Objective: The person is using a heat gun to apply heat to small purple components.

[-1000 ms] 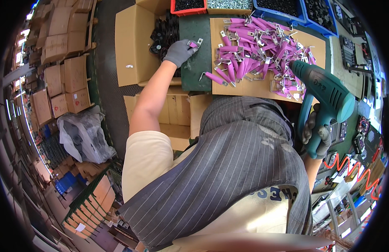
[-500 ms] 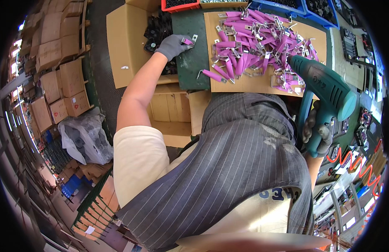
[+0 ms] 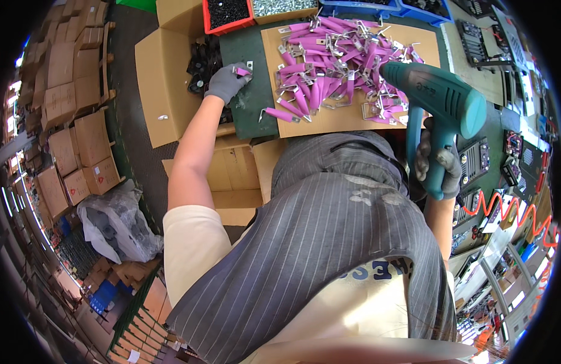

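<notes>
My left hand (image 3: 227, 83), in a grey glove, is closed on a purple-sleeved metal strip (image 3: 240, 71). A bare metal tab with a hole sticks out past its fingers, above the green tabletop (image 3: 250, 109). On the right, my gloved right hand (image 3: 448, 165) wraps round the handle of a teal heat gun (image 3: 441, 97). The gun's nozzle points left, over the right side of a pile of purple-sleeved metal strips (image 3: 320, 73). That pile lies on a flat cardboard sheet (image 3: 353, 120). One strip (image 3: 280, 114) lies at the sheet's near left edge.
Left of the tabletop, an open cardboard box (image 3: 156, 91) holds black parts (image 3: 201, 67). Another open box (image 3: 235, 167) sits below it. Behind the pile stand a red bin (image 3: 229, 27) and blue bins (image 3: 365, 9). A coiled red hose (image 3: 510, 209) hangs at right.
My view has shifted, so the bench lies farther left in the picture. The heat gun has moved forward, away from my body. My left hand still holds the strip.
</notes>
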`<action>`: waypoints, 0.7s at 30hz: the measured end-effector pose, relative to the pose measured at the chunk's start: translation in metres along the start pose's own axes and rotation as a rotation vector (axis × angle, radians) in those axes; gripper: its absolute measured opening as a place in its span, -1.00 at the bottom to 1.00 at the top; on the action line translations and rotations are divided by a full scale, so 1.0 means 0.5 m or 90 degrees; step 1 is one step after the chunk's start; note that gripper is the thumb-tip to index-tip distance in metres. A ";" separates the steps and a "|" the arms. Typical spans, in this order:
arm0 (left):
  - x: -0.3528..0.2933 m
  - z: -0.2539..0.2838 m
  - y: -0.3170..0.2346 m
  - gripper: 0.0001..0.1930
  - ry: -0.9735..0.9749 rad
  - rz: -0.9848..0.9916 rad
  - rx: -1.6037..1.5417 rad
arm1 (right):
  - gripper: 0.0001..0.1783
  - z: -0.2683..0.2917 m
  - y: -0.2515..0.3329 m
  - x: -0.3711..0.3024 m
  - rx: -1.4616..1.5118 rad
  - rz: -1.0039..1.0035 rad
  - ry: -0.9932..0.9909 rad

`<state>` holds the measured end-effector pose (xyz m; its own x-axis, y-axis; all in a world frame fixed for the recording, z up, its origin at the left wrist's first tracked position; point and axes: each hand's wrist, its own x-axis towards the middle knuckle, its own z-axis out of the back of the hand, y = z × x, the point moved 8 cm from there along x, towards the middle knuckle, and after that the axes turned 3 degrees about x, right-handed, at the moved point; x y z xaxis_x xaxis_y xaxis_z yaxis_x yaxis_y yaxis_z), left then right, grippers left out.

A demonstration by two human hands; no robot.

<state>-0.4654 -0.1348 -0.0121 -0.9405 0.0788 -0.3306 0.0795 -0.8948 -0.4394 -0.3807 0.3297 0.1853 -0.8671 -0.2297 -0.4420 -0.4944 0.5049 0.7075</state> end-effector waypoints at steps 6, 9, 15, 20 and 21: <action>-0.055 0.029 -0.075 -0.61 -0.056 0.057 -0.029 | -0.17 -0.020 0.024 0.019 -0.007 0.026 0.052; -0.068 0.035 -0.059 -0.66 -0.144 0.089 -0.109 | -0.18 -0.037 0.035 0.034 0.004 0.036 0.067; -0.070 0.034 -0.060 -0.78 -0.228 0.026 -0.088 | -0.19 -0.042 0.032 0.051 -0.011 0.026 0.077; -0.076 0.022 -0.037 -0.73 -0.247 0.039 -0.111 | -0.19 -0.045 0.007 0.037 -0.043 -0.037 0.074; -0.078 0.035 -0.051 -0.73 -0.253 0.049 -0.106 | -0.18 -0.047 0.001 0.035 -0.056 -0.042 0.064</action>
<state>-0.4365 -0.1229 0.0267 -0.9813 -0.1893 -0.0352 0.1758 -0.8062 -0.5650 -0.3976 0.3062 0.1909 -0.8322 -0.3449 -0.4342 -0.5499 0.4122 0.7264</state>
